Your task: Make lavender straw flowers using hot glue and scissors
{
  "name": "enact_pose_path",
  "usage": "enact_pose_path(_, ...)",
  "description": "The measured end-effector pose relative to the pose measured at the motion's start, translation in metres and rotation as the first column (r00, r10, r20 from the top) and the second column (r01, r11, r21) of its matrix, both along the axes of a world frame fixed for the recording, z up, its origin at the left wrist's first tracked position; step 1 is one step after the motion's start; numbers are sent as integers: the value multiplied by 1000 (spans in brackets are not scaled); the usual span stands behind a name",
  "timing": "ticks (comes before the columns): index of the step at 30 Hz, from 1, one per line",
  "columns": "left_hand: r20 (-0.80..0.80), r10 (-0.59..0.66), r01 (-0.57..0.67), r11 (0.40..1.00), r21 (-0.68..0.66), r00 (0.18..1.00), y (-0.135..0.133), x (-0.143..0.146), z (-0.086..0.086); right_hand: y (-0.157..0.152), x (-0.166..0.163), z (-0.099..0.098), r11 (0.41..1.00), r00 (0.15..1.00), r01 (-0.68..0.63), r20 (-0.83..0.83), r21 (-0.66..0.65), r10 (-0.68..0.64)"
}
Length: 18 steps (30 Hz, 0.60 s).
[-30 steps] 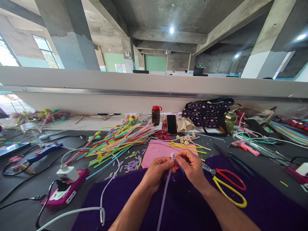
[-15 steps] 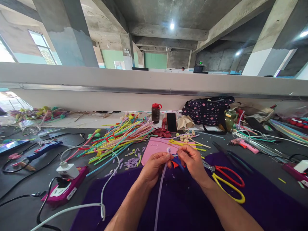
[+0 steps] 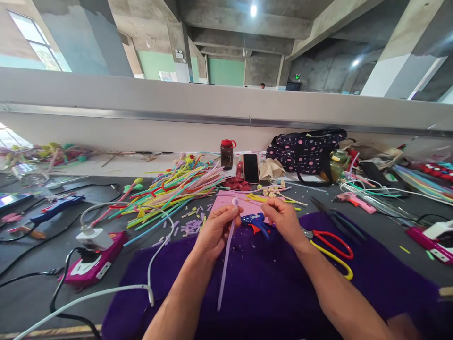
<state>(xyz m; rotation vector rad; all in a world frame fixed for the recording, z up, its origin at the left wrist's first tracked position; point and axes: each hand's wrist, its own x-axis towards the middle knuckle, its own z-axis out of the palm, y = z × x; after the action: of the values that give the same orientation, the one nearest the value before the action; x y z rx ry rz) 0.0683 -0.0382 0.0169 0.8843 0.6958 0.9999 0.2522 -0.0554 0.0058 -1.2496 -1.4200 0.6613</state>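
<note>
My left hand is closed around a long pale purple straw whose curled tip sticks up above the fingers. The straw's lower end hangs down over the purple cloth. My right hand hovers a little to the right with its fingers pinched together; what they hold is too small to name. Between the two hands a blue glue gun with a red trigger lies on the cloth, just in front of a pink sheet.
Red and yellow scissors lie right of my right hand. A heap of coloured straws and cut bits sits left of the pink sheet. A magenta power strip with white cables is at the left. A bottle, phone and spotted bag stand behind.
My hands have drawn apart: the left kept the straw and moved left, the right shifted right. The blue glue gun, hidden between them before, now shows. The camera tilted down a little.
</note>
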Motion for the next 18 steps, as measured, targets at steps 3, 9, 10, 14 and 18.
enact_pose_path(3, 51, 39, -40, 999, 16, 998, 3, -4, 2, 2, 0, -2, 1000, 1000, 7, 20, -3, -7)
enact_pose_path(9, 30, -39, 38, 999, 27, 999, -4, 7, -5, -2, -3, -3, 1000, 997, -18, 80, -15, 20)
enact_pose_path(10, 7, -89, 89, 996, 29, 996, -8, 11, -7, -2, -3, -4, 999, 995, -19, 93, -26, 21)
enact_pose_path(14, -68, -220, 223, 974, 35, 973, -17, 22, -15, 0, -2, -10, 997, 990, -24, 135, -74, 34)
enact_pose_path(18, -73, -255, 259, 965, 48, 964, -21, 24, -17, 3, -3, -18, 994, 987, -49, 146, -97, 63)
